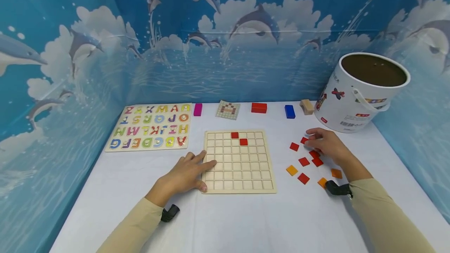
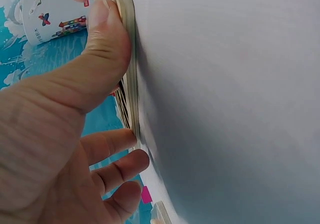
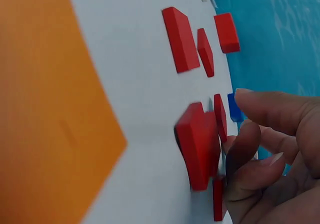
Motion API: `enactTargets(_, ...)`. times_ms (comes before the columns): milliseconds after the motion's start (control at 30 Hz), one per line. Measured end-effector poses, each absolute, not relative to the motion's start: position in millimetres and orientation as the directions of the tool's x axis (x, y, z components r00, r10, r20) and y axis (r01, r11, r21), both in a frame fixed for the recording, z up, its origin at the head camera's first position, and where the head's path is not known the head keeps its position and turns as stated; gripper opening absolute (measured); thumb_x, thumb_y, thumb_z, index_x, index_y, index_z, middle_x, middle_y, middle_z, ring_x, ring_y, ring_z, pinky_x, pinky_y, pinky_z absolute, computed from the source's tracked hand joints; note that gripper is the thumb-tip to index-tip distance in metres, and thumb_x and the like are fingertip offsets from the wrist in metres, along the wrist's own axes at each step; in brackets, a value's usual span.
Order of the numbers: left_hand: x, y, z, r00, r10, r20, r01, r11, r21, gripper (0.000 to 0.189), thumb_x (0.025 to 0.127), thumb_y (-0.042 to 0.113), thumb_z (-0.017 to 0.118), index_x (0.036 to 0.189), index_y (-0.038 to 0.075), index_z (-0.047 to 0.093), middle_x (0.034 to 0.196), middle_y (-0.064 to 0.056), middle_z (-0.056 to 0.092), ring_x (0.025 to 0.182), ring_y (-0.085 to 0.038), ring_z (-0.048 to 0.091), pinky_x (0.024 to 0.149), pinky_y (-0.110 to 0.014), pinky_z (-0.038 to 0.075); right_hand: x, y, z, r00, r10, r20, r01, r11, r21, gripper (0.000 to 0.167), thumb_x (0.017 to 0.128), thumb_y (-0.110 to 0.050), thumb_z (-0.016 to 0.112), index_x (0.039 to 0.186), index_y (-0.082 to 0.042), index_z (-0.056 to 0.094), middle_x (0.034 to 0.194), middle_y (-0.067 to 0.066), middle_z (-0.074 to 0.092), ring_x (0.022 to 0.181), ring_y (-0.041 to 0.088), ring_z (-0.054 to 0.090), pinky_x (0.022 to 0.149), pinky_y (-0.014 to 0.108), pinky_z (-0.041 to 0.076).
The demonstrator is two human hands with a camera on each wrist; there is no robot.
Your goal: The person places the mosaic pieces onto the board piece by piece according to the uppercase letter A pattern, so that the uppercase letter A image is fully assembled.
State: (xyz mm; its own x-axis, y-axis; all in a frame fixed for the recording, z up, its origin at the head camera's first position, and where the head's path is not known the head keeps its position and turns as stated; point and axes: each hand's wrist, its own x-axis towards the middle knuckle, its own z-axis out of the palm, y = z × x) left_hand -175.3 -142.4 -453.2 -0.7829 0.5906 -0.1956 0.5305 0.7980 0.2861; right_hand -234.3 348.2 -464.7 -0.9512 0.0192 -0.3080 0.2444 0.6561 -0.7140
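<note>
My left hand (image 1: 184, 174) lies at the left side of the wooden grid board (image 1: 239, 191), fingers spread. In the left wrist view, the thumb (image 2: 107, 39) rests against the edge of the board (image 2: 131, 59). Two red square tiles sit in the board's grid, one in the top row (image 1: 234, 135) and one just below it (image 1: 243, 142). Over the loose tiles at the right is my right hand (image 1: 327, 143), its fingers bent beside a red tile (image 1: 304, 140). That tile (image 3: 220, 118) appears to lie on the table, just off the fingertips; contact cannot be told.
More red tiles (image 1: 304, 161) and several orange tiles (image 1: 291, 170) lie about the right hand. Behind stand a white bucket (image 1: 346, 100), a wooden block (image 1: 307, 107), blue (image 1: 290, 111), red (image 1: 259, 107) and magenta blocks (image 1: 198, 109), a pattern card (image 1: 227, 110) and an alphabet puzzle (image 1: 149, 127).
</note>
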Motion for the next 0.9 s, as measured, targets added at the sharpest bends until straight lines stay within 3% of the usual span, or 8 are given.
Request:
enactTargets(200, -177.3, -140.7, -454.7, -0.779, 0.594, -0.200, 0.533, 0.796, 0.287, 0.089, 0.075, 0.046, 0.083, 0.154, 0.029, 0.047, 0.165, -0.019, 0.030, 0.118, -0.029, 0.042, 0.097, -0.047, 0.036, -237.5, 336.0, -462.2, -0.953, 0.012, -0.302, 0.205, 0.761, -0.616, 0.053, 0.097, -0.022, 0.069, 0.142, -0.002, 0.052, 0.119, 0.021, 0.055, 0.098, 0.030, 0.054, 0.076, 0.031, 0.049)
enactTargets(433, -177.5, -141.4, -454.3, -0.782, 0.591, -0.199, 0.530, 0.798, 0.288, 0.089, 0.075, 0.046, 0.083, 0.154, 0.030, 0.047, 0.165, -0.018, 0.030, 0.120, -0.029, 0.042, 0.098, -0.048, 0.036, -239.4, 331.7, -458.4, -0.950, 0.020, -0.311, 0.211, 0.775, -0.595, 0.044, 0.097, -0.022, 0.069, 0.132, -0.002, 0.052, 0.113, 0.021, 0.056, 0.094, 0.030, 0.054, 0.073, 0.032, 0.049)
enactTargets(767, -177.7, -141.4, -453.9, -0.777, 0.601, -0.186, 0.546, 0.791, 0.275, 0.089, 0.074, 0.047, 0.083, 0.154, 0.028, 0.048, 0.164, -0.020, 0.031, 0.117, -0.028, 0.042, 0.095, -0.046, 0.036, -241.7, 342.1, -462.2, -0.943, -0.004, -0.332, 0.265, 0.593, -0.761, 0.050, 0.104, -0.035, 0.058, 0.142, -0.005, 0.046, 0.091, 0.012, 0.051, 0.073, 0.024, 0.051, 0.064, 0.031, 0.047)
enactTargets(900, -177.0, -141.6, -454.5, -0.776, 0.603, -0.183, 0.552, 0.791, 0.264, 0.089, 0.074, 0.047, 0.082, 0.154, 0.028, 0.048, 0.163, -0.020, 0.031, 0.117, -0.028, 0.043, 0.093, -0.045, 0.036, -242.4, 338.8, -463.5, -0.940, -0.016, -0.340, 0.293, 0.471, -0.832, 0.057, 0.102, -0.041, 0.060, 0.145, -0.006, 0.046, 0.091, 0.009, 0.053, 0.073, 0.019, 0.052, 0.064, 0.027, 0.047)
